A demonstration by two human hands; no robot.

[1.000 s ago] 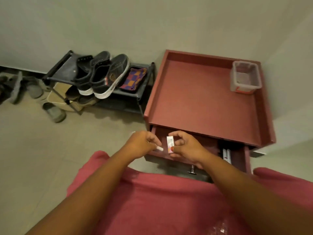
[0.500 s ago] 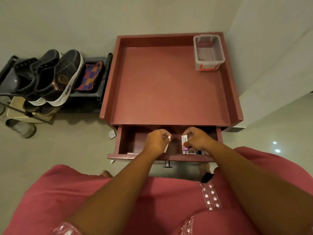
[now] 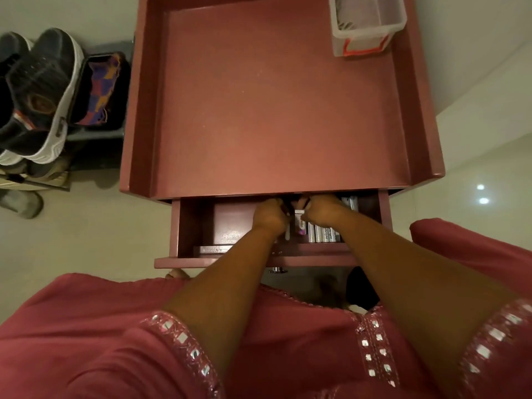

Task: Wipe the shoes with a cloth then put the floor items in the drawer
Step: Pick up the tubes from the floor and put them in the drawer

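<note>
While both hands are deep in the open drawer (image 3: 184, 226), the job looks to be at its second part: putting the floor things away. The shoes (image 3: 43, 90) already sit on the rack (image 3: 98, 133) to the left of the red cabinet (image 3: 273, 96), with a bright patterned cloth (image 3: 100, 90) lying just beside them, so the wiping part seems done.

The left hand (image 3: 270, 216) and the right hand (image 3: 322, 207) are close together near the back of the drawer, under the cabinet's front edge. Between them stands a small white box (image 3: 300, 223) with dark letters and a purple spot. Both hands have curled fingers and seem to pinch the top of this box, but the fingertips are in shadow, so I cannot be sure which hand truly grips it. A thin white stick-like thing pokes out below the left hand; I cannot tell what it is.

Just to the right of the box is a row of small boxes (image 3: 324, 233) standing side by side. I think the next move is to press the white box down next to that row so it stands straight, then let go and pull both hands out. Both arms reach forward and down, nearly straight, with the wrists bent a little inward.

A clear plastic tub (image 3: 365, 27) sits on the cabinet top, far from the hands.
</note>
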